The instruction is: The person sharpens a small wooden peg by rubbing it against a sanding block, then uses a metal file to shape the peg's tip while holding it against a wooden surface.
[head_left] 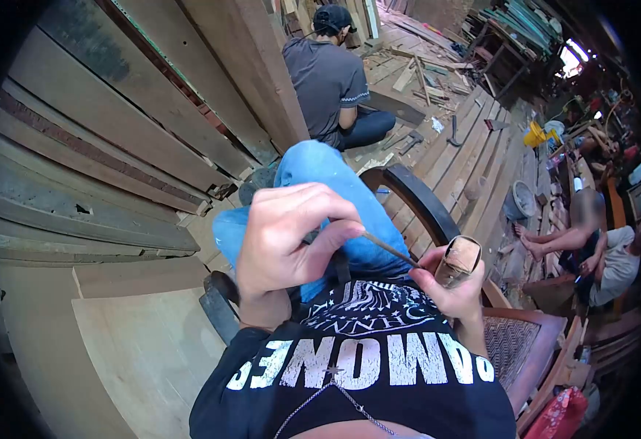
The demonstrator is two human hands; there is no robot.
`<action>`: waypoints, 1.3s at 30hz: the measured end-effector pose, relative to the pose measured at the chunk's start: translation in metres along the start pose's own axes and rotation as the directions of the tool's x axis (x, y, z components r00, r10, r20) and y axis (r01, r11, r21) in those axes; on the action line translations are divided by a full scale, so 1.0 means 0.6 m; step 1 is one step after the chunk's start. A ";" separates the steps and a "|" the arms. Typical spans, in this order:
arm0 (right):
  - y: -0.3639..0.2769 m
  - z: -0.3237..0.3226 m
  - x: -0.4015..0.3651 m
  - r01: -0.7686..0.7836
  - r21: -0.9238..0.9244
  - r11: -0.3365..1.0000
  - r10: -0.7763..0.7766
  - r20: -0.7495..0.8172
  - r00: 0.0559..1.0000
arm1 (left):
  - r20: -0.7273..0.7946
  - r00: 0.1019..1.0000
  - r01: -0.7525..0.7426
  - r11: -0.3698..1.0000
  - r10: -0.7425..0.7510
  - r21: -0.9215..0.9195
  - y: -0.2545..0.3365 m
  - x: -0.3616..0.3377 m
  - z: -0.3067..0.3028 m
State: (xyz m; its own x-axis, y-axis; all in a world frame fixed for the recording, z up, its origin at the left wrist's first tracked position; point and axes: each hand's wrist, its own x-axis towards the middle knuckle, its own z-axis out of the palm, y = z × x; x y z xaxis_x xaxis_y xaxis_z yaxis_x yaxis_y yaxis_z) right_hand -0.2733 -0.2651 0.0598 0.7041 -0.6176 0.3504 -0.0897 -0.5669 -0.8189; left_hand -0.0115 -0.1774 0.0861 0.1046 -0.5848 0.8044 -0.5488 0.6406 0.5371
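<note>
My left hand (287, 234) is closed, thumb and index finger pinching one end of a thin, dark stick (390, 249). The stick slants down to the right, its other end at the fingertips of my right hand (448, 289). Those fingers are wrapped round a short brown piece (463, 257) with a pale, flat top; whether it is wood or a small container I cannot tell. Both hands are above my lap, over my blue jeans (360, 197) and black printed shirt (364, 358).
Tall boards (115, 110) lean on the left. A person (325, 80) in a dark shirt sits ahead. Tools and wood scraps (419, 80) lie on the plank floor. At right are a bucket (520, 200), a yellow container (534, 134) and seated people (617, 267).
</note>
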 end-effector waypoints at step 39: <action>0.325 0.050 0.397 -0.416 0.318 0.852 0.329 0.293 0.898 | -0.590 0.529 0.704 0.704 -0.611 -0.098 -0.215 -0.044 0.014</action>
State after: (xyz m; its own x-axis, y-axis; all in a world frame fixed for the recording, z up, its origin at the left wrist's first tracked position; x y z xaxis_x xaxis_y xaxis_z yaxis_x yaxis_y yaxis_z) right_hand -0.1022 -0.5065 -0.0303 0.8088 -0.5815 -0.0883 -0.1454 -0.0522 -0.9880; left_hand 0.0493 -0.2488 -0.0067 0.8796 -0.4067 0.2469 -0.2312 0.0883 0.9689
